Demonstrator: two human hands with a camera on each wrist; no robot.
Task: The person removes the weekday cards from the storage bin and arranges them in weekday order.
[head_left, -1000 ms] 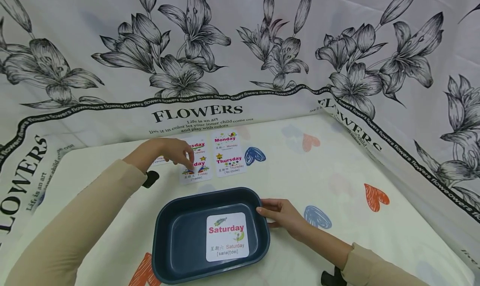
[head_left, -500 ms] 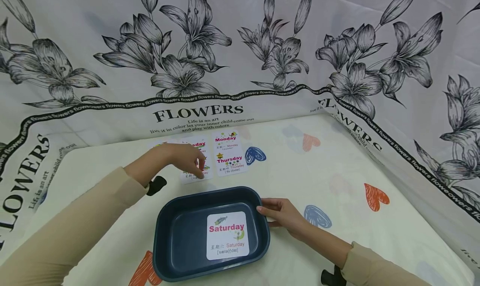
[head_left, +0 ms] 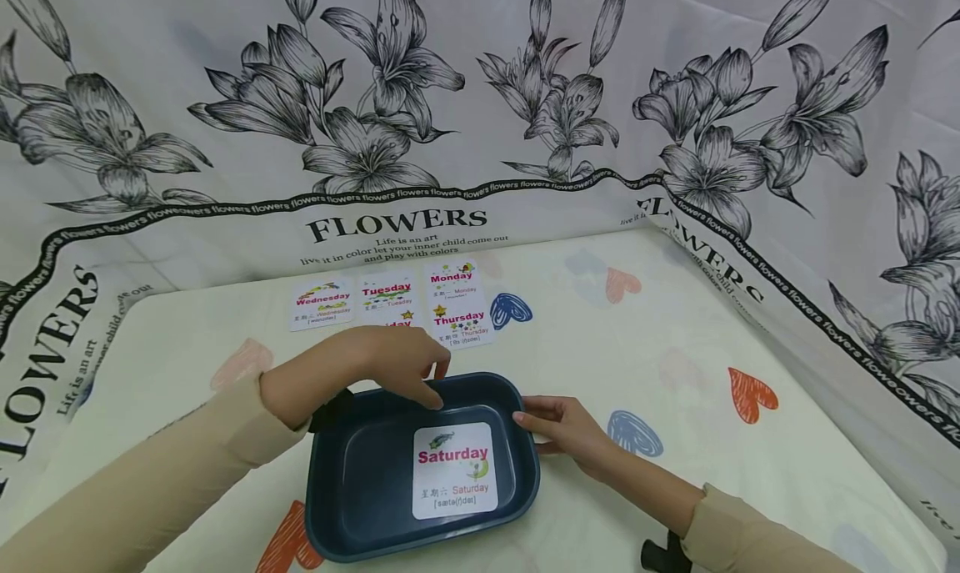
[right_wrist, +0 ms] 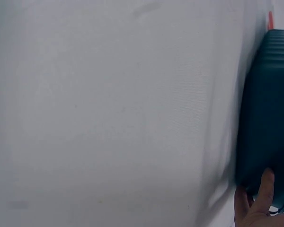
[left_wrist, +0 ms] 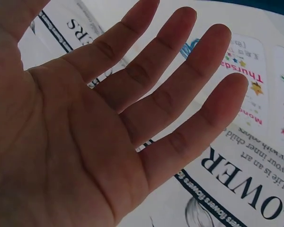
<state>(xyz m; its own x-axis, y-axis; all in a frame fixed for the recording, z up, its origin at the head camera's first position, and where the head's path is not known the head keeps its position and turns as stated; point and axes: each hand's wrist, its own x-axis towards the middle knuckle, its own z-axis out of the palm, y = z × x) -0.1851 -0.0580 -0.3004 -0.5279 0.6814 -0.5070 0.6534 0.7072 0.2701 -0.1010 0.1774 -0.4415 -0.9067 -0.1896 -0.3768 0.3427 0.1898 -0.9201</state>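
Note:
The left hand [head_left: 393,360] hangs over the far rim of the dark blue tray [head_left: 348,473], its fingers relaxed and holding nothing; the left wrist view shows the bare palm [left_wrist: 80,137]. At the tray's right end the right hand [head_left: 573,435] grips the rim, thumb on top; the right wrist view shows its fingers against the tray's outer wall [right_wrist: 270,113]. A Saturday card [head_left: 454,473] lies face up inside the tray. Behind it lie the Wednesday card [head_left: 322,304], Tuesday card [head_left: 387,294], Monday card [head_left: 452,281] and Thursday card [head_left: 461,327]. The left hand mostly hides the Friday card [head_left: 401,321].
A pale cloth printed with hearts [head_left: 752,395] covers the table. Behind and to the right rises a flower-print curtain [head_left: 555,214] with a black lettered band, its lower part meeting the table's far edge close behind the cards.
The left hand has moved from the Friday card toward the viewer and right, to the tray's far rim, uncovering the Wednesday and Tuesday cards. The right hand has stayed at the tray.

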